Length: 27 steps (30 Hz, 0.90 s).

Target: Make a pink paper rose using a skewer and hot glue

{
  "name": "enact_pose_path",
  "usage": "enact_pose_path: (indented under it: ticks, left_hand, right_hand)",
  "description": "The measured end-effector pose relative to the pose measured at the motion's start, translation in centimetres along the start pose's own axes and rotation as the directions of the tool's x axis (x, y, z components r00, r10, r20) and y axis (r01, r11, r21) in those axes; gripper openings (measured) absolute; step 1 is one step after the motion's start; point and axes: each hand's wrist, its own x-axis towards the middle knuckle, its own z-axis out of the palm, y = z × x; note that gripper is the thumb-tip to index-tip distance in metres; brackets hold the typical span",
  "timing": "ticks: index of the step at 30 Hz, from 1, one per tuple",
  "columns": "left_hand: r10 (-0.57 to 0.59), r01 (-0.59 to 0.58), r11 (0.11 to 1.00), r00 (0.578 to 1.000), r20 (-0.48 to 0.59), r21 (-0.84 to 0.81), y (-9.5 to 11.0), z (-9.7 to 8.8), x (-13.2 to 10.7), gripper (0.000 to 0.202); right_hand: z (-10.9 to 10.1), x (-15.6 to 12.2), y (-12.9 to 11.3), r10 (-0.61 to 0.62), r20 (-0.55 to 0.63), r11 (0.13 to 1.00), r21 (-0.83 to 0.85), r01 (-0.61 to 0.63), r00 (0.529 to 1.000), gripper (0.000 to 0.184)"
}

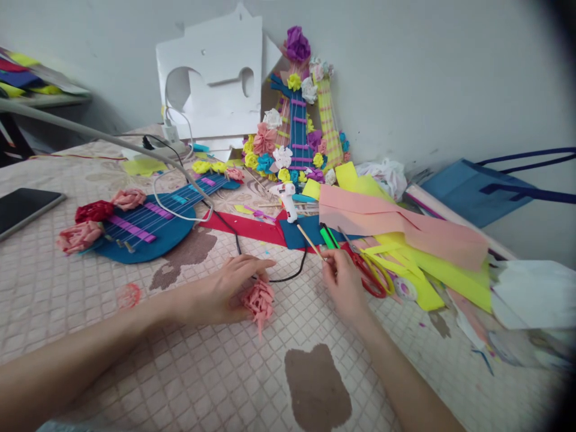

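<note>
My left hand point(227, 291) holds a crumpled pink paper flower point(260, 302) just over the tablecloth, thumb at its left side and the index finger stretched out above it. Between thumb and fingertips of my right hand point(344, 285) is a thin wooden stick point(310, 240). The stick's far end points at a white hot glue gun point(288, 201) with a black cord. Close to the right hand lie a green marker point(330, 237) and red-handled scissors point(369, 279). Strips of red paper point(243, 233) and blue paper point(294, 235) lie beyond both hands.
On the left, a blue paper guitar point(157, 231) carries paper roses, near a phone point(29, 210). Decorated paper instruments point(299, 129) and white foam board point(216, 78) lean on the wall. Pink sheets point(396, 225), yellow sheets and a blue bag point(477, 189) crowd the right. A white cable point(112, 138) crosses the left.
</note>
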Motion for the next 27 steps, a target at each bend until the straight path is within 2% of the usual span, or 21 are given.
enact_pose_path:
  ticks: [5, 12, 15, 17, 19, 21, 23, 25, 27]
  left_hand:
    - [-0.008, 0.007, 1.000, 1.000, -0.003, -0.018, -0.2, 0.2, -0.1, 0.076]
    - [-0.002, 0.002, 0.999, 1.000, 0.019, -0.038, -0.1, 0.1, 0.0, 0.077]
    - [-0.020, 0.022, 0.999, 0.999, 0.031, -0.038, 0.0, 0.1, 0.0, 0.078]
    - [-0.015, 0.016, 0.999, 0.999, 0.030, -0.042, 0.0, 0.1, 0.1, 0.079]
    - [-0.010, 0.012, 0.999, 1.000, 0.026, -0.047, 0.0, 0.1, 0.1, 0.079]
    - [-0.011, 0.013, 0.999, 1.000, 0.023, -0.049, 0.1, 0.1, 0.1, 0.078]
    - [-0.012, 0.013, 0.999, 1.000, 0.022, -0.047, 0.2, 0.0, 0.2, 0.077]
    - [-0.011, 0.012, 0.999, 1.000, 0.021, -0.042, 0.2, 0.0, 0.2, 0.076]
    - [-0.004, 0.004, 0.999, 1.000, 0.013, -0.038, 0.2, 0.0, 0.2, 0.075]
  right_hand:
    - [0.1, 0.1, 0.3, 0.050, 0.008, 0.998, 0.041, -0.051, 0.999, 0.017]
    - [0.3, 0.2, 0.6, 0.091, 0.012, 0.993, 0.074, -0.092, 0.996, 0.031]
    - [0.2, 0.2, 0.5, 0.098, 0.015, 0.991, 0.095, -0.099, 0.995, 0.030]
    - [-0.1, 0.3, 0.2, 0.136, 0.011, 0.977, 0.166, -0.136, 0.991, 0.024]
    - [-0.4, 0.3, -0.3, 0.181, 0.007, 0.934, 0.311, -0.174, 0.983, 0.021]
    - [-0.7, 0.5, -0.9, 0.199, -0.042, 0.862, 0.483, -0.155, 0.979, 0.022]
    - [-0.8, 0.6, -1.4, 0.198, -0.163, 0.800, 0.596, -0.063, 0.966, 0.020]
    - [-0.6, 0.7, -1.6, 0.200, -0.262, 0.783, 0.622, 0.006, 0.944, 0.020]
    - [-0.2, 0.7, -1.4, 0.213, -0.238, 0.790, 0.613, -0.024, 0.948, 0.022]
